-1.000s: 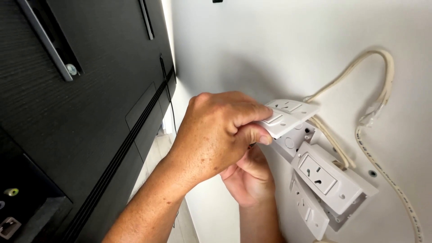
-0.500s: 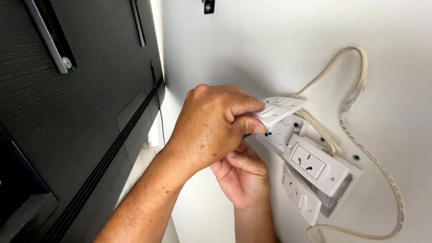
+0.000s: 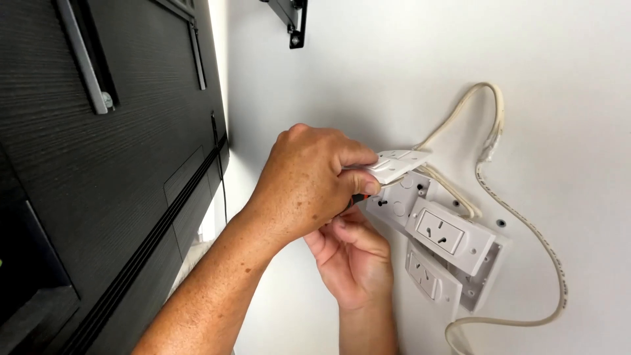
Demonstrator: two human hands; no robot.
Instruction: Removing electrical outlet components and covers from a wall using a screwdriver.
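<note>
Socket module held off an open wall box by two hands.

A white socket module [image 3: 396, 164] is pinched between the closed fingers of the left hand [image 3: 309, 181], just above the open white wall box [image 3: 401, 204]; the right hand [image 3: 351, 260] is curled below, and what it grips cannot be told. Two outlet modules [image 3: 447, 236] hang loose beyond the fingertips, so refitting is judged unfinished. A cream cable [image 3: 490, 118] loops over the white wall [image 3: 407, 66]; a dark panel [image 3: 98, 197] stands behind the wrist.
</note>
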